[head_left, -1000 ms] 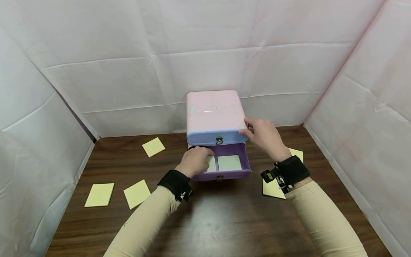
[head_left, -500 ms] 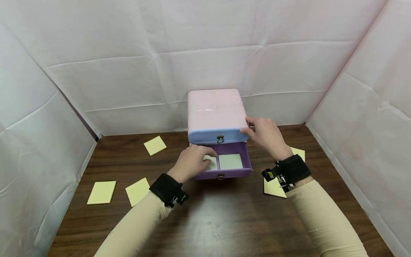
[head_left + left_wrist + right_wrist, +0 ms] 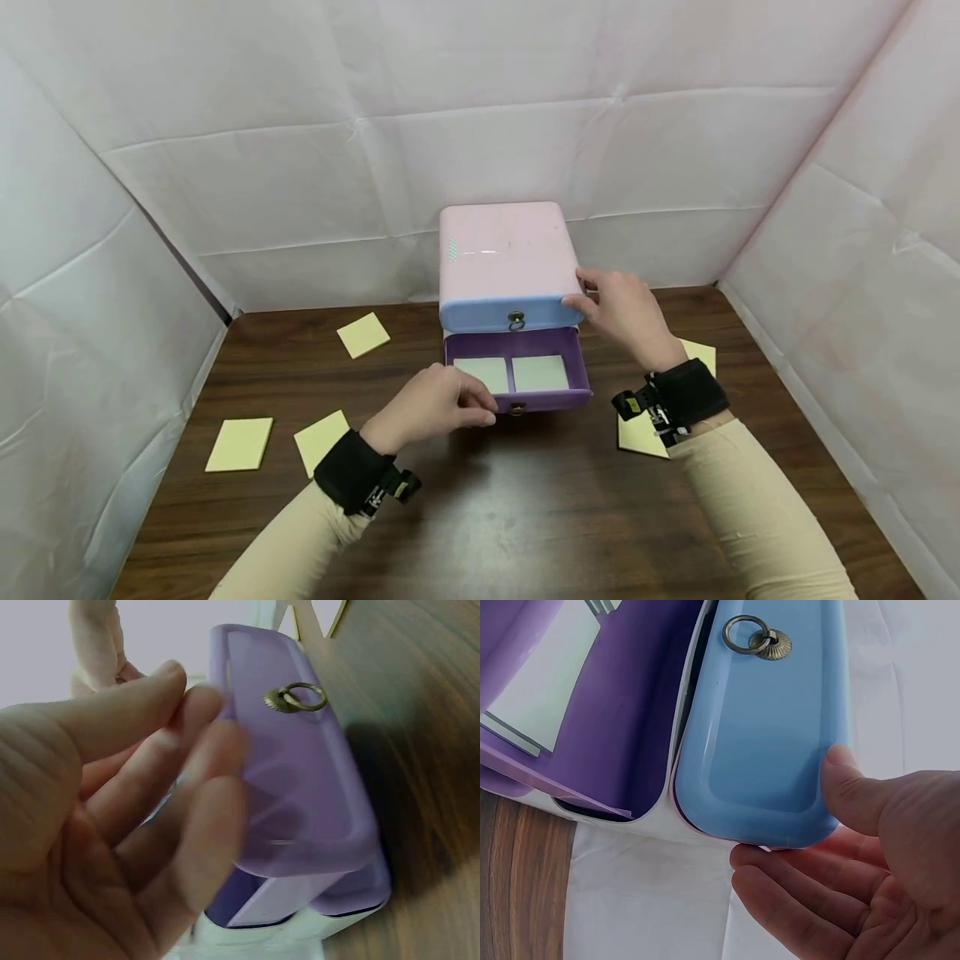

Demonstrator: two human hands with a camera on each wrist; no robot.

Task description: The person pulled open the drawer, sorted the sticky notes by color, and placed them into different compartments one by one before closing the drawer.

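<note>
drawer box [image 3: 504,254]: pink top, blue upper drawer closed, purple lower drawer [image 3: 516,377] standing open with two pale note pads inside, sitting mid-desk [image 3: 480,517] | left hand [image 3: 435,406] hovering loosely curled, holding nothing, at drawer front | right hand [image 3: 626,312] bracing box's right side, fingers relaxed

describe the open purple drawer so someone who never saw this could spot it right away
At the back middle of the dark wooden table stands a small pink cabinet, steadied at its side by the right hand. The purple drawer is its lower one, pulled out toward the left hand. Unlike the shut blue drawer above, it shows two pale note pads inside.
</note>
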